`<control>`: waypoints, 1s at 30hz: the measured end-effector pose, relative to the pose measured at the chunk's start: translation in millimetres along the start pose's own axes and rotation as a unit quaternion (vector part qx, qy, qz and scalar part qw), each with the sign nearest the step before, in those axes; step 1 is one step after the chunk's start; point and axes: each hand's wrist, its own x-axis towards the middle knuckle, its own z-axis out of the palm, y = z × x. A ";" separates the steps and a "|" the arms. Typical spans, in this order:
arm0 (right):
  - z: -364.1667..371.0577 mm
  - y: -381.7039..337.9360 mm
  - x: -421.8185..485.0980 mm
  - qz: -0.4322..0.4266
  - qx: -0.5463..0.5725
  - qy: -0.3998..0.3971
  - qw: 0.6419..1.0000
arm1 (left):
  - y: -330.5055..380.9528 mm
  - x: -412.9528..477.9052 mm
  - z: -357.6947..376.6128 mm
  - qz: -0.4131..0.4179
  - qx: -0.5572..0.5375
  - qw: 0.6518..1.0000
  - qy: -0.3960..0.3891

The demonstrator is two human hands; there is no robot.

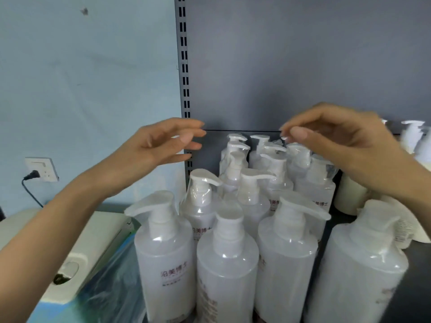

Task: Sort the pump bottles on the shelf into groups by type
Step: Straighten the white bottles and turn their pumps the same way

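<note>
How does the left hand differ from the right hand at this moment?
The left hand hovers before the shelf post, left of the bottles; the right hand hovers over the rear pumps. The left hand's fingers are nearly straight; the right hand's curve downward. Both seem to hold nothing.

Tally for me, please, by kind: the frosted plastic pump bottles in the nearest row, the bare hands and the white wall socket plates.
Frosted plastic pump bottles, nearest row: 4
Bare hands, left hand and right hand: 2
White wall socket plates: 1
Total: 7
</note>
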 end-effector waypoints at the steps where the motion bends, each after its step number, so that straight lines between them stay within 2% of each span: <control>1: 4.9 -5.5 6.0 0.007 -0.006 -0.042 0.999 | 4.9 -7.3 -4.2 -0.001 0.013 1.000 -0.014; 3: 15.4 -13.0 16.7 0.044 -0.006 -0.139 0.989 | 13.5 -20.0 -5.9 -0.010 0.027 0.998 -0.056; 5: 25.9 -13.7 23.0 0.078 -0.007 -0.243 0.967 | 17.8 -27.6 -2.4 -0.027 0.013 0.997 -0.067; 8: 36.6 -7.2 24.1 0.058 -0.021 -0.306 0.950 | 19.3 -30.4 2.2 -0.029 0.051 0.996 -0.071; 12: 31.6 0.4 24.1 0.069 0.026 -0.316 0.946 | 18.7 -25.2 5.1 -0.023 0.047 0.996 -0.068; 17: 22.0 2.3 22.3 0.102 0.080 -0.342 0.931 | 24.3 -13.1 9.5 -0.038 0.072 0.981 -0.178; 21: 22.8 -0.3 20.7 0.113 0.071 -0.317 0.939 | 24.2 -4.6 13.6 -0.024 0.092 0.982 -0.164; 26: 19.7 -5.2 19.9 0.086 0.049 -0.286 0.953 | 26.0 -0.1 16.9 -0.004 0.099 0.983 -0.156; 30: 8.4 -7.2 21.7 0.063 0.034 -0.215 0.974 | 32.1 4.0 17.8 0.020 0.085 0.987 -0.131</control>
